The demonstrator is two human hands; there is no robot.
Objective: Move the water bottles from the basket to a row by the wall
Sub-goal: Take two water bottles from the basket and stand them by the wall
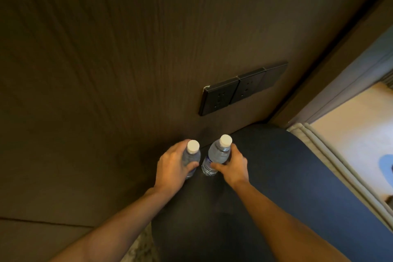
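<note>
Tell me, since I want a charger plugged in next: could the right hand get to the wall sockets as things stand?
Probably not yet. The right hand is closed around a bottle, so it is occupied. The path itself looks free: nothing stands between it and the sockets on the wall above.

text: none legible | bottle labels (207, 160): too blurred to read

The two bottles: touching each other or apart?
Apart. The head view shows a dark strip of surface between the left bottle in the left hand and the right bottle in the right hand; caps and bodies don't meet.
</note>
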